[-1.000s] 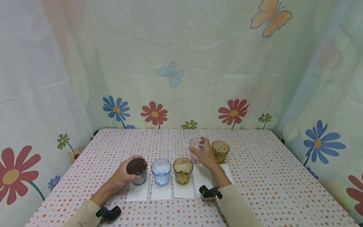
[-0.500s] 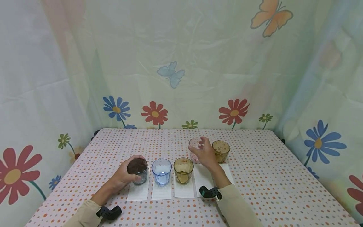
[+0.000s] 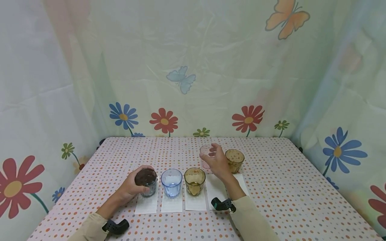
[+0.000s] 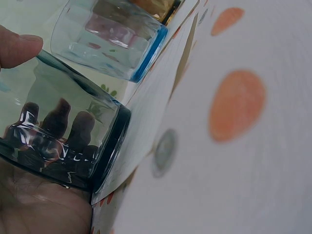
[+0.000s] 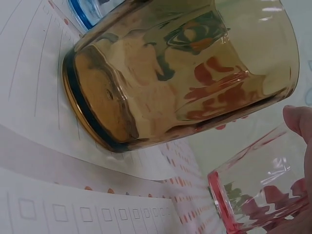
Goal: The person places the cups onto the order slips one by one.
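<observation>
My left hand point(image 3: 129, 188) grips a dark grey glass point(image 3: 150, 188) from its left side, thumb in front. In the left wrist view, fingers show through the wall of this glass point(image 4: 114, 146), whose base is at a paper sheet. To its right stand a blue glass point(image 3: 172, 189) and an amber glass point(image 3: 194, 187), each upright on paper. Farther back, my right hand point(image 3: 220, 164) holds a clear pink glass point(image 3: 205, 164), its fingers curled round the far side. The right wrist view shows this pink glass point(image 5: 218, 187) beyond the large amber one.
A second amber glass point(image 3: 236, 164) stands just right of my right hand. White paper sheets point(image 3: 170, 206) lie side by side; another sheet point(image 3: 213, 187) lies under my right forearm. The dotted tablecloth point(image 3: 286, 194) covers the table, with a flowered curtain point(image 3: 193, 113) behind.
My right hand and the pink glass have shifted slightly left and away from me. The left hand keeps its grip on the grey glass in the same place.
</observation>
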Demonstrator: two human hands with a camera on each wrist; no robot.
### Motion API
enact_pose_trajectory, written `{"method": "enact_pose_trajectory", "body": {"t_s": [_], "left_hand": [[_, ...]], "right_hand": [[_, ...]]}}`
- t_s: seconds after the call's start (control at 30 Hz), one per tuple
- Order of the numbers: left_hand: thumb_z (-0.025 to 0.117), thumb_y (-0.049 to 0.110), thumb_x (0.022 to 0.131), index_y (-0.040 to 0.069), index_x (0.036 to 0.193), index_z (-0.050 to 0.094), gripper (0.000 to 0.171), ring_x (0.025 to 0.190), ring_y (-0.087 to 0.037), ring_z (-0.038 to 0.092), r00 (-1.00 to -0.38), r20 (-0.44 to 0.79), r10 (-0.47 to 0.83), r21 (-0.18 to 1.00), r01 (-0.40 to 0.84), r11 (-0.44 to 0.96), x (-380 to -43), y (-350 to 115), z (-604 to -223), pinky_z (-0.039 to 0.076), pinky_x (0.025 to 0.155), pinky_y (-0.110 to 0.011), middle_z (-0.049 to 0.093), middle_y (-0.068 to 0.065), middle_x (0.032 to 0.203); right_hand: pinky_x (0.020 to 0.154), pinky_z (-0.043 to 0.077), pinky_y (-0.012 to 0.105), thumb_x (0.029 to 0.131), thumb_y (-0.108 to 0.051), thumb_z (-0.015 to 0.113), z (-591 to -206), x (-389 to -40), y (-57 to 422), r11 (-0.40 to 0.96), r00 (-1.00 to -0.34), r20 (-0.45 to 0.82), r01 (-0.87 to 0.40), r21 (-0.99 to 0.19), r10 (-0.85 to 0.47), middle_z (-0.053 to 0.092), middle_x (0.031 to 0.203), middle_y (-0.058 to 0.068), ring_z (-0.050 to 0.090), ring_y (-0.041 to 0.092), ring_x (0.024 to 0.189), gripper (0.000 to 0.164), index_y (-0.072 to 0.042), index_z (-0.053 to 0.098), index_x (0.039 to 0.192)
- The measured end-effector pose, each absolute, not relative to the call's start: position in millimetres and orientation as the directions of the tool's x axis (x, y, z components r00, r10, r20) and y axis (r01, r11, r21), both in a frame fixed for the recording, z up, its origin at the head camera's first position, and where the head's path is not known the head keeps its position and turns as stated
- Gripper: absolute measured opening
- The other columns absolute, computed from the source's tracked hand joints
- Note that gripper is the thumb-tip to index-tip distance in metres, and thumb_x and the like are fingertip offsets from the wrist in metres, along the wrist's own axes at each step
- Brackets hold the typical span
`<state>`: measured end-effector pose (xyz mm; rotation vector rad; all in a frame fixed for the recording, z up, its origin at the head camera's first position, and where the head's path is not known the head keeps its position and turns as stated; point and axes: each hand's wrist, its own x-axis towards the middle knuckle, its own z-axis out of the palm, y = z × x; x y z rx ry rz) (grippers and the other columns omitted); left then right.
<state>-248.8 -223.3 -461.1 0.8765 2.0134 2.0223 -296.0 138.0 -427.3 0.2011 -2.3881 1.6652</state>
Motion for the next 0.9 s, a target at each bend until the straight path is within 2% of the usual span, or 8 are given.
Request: {"method": "enact_pose_trajectory", "body": {"t_s": [0.2,0.47,0.77,0.9], "left_hand": [[0.072,-0.005,0.078,-0.009,0.140,0.041,0.069,0.118,-0.022,0.060,-0.806,0.309,0.505,0.948,0.302,-0.098,-248,-224,-461,0.050,0.102,-0.033,0.057,-0.015,0.130],[0.073,-0.003,0.079,-0.011,0.141,0.039,0.072,0.119,-0.022,0.060,-0.819,0.284,0.499,0.956,0.279,-0.087,-248,-224,-461,0.050,0.102,-0.033,0.057,-0.015,0.131],[0.072,-0.003,0.077,-0.004,0.139,0.044,0.069,0.118,-0.022,0.061,-0.825,0.274,0.494,0.959,0.275,-0.071,-249,-224,-461,0.050,0.102,-0.032,0.058,-0.015,0.130],[0.072,-0.003,0.077,-0.010,0.139,0.041,0.070,0.117,-0.021,0.061,-0.820,0.282,0.497,0.956,0.282,-0.078,-249,-223,-462,0.050,0.102,-0.031,0.058,-0.014,0.128]], "right_hand": [[0.097,0.047,0.052,0.092,-0.031,0.073,-422,-295,138,0.345,-0.956,0.293,-0.266,-0.900,0.027,0.048,0.135,0.026,0.051,0.038,0.121,0.079,0.002,0.032,0.151],[0.094,0.049,0.052,0.091,-0.034,0.074,-414,-290,139,0.356,-0.959,0.283,-0.255,-0.899,0.028,0.052,0.133,0.022,0.054,0.037,0.119,0.075,-0.003,0.037,0.148],[0.092,0.049,0.050,0.090,-0.032,0.075,-410,-288,144,0.363,-0.956,0.291,-0.260,-0.895,0.033,0.052,0.130,0.020,0.054,0.037,0.118,0.075,0.000,0.038,0.147],[0.092,0.049,0.048,0.090,-0.032,0.075,-409,-285,145,0.366,-0.957,0.288,-0.258,-0.894,0.029,0.053,0.129,0.020,0.055,0.036,0.116,0.073,-0.001,0.040,0.145]]}}
